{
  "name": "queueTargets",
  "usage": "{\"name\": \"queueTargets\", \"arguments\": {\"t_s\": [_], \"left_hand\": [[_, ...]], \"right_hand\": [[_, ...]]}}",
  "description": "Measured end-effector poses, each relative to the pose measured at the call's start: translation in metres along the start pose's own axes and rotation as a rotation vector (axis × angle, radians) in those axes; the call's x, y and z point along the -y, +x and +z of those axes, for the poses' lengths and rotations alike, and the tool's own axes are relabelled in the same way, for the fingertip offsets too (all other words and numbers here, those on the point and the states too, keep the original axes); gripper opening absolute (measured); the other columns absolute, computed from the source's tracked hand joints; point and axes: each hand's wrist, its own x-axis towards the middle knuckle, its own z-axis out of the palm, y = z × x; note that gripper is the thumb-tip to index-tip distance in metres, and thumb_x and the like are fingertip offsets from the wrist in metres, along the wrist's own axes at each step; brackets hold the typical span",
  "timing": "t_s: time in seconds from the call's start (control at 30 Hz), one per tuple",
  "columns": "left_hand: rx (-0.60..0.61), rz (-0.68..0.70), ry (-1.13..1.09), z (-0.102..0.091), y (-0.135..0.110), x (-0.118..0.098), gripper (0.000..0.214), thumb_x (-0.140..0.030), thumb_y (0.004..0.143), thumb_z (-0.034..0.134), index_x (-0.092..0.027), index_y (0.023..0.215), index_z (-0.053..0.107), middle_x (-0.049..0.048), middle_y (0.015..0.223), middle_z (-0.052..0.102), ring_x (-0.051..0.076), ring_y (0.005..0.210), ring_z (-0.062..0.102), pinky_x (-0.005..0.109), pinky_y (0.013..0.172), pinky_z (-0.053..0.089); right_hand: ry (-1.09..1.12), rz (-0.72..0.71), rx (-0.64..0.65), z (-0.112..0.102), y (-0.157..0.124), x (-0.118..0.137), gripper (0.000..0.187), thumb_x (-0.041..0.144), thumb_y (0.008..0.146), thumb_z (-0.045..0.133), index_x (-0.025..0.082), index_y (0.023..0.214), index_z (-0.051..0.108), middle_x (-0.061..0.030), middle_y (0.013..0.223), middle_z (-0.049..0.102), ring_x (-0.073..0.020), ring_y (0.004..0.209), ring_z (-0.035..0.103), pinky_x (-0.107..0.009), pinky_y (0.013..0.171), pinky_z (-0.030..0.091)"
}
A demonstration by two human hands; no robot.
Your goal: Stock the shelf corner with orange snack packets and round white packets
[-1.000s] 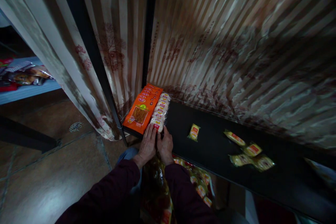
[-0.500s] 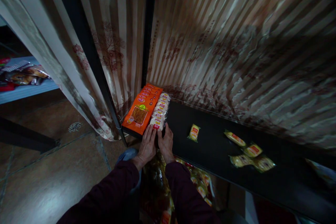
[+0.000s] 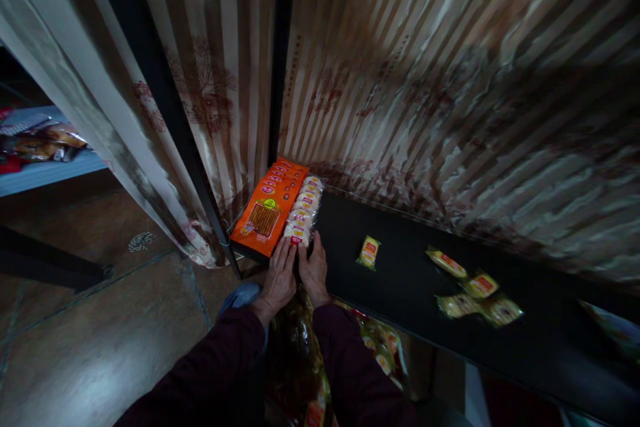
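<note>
A row of overlapping small white snack packets (image 3: 303,212) in clear wrap lies at the left end of a black shelf. My left hand (image 3: 279,277) has its fingers stretched out at the near end of this row, touching the nearest packet. On the row's near right corner, my right hand (image 3: 314,270) rests with thumb and fingers apart, the fingertips along the packet's side. Left of the row are overlapping orange snack bags (image 3: 265,217), with my left fingertips close to their near edge. The undersides of both hands are hidden.
On the black shelf (image 3: 345,220) lie a single small yellow packet (image 3: 369,252) and a group of several yellow packets (image 3: 481,285). A bag of wrapped snacks (image 3: 383,347) is below the shelf edge. Dark posts (image 3: 170,93) and a patterned curtain (image 3: 400,80) border the shelf.
Both hands stay at the near end of the white packets, with the right fingers shifted very slightly. The whole view has moved a little; the packets look unchanged.
</note>
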Motion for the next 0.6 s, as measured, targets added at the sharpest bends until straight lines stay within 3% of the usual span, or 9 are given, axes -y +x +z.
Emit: {"name": "queueTargets", "arguments": {"t_s": [0.37,0.6], "left_hand": [[-0.004,-0.004,-0.005,-0.003,0.000,-0.002,0.061,-0.006,0.083,0.038,-0.010,0.144,0.029,0.0168,0.153,0.027,0.026,0.145,0.014,0.052,0.113,0.030],[0.021,-0.028,0.039,-0.001,-0.001,-0.004,0.067,0.000,0.077,0.036,-0.010,0.143,0.030,0.0176,0.153,0.028,0.026,0.145,0.014,0.052,0.113,0.028]], "right_hand": [[0.041,0.016,0.053,-0.006,-0.011,0.003,0.068,0.047,0.088,0.035,0.004,0.139,0.039,-0.0200,0.140,0.047,-0.0267,0.130,0.043,-0.041,0.109,0.032],[0.149,0.087,0.065,-0.014,-0.009,0.007,0.070,0.051,0.088,0.036,0.005,0.141,0.038,-0.0194,0.144,0.043,-0.0259,0.134,0.040,-0.041,0.111,0.029]]}}
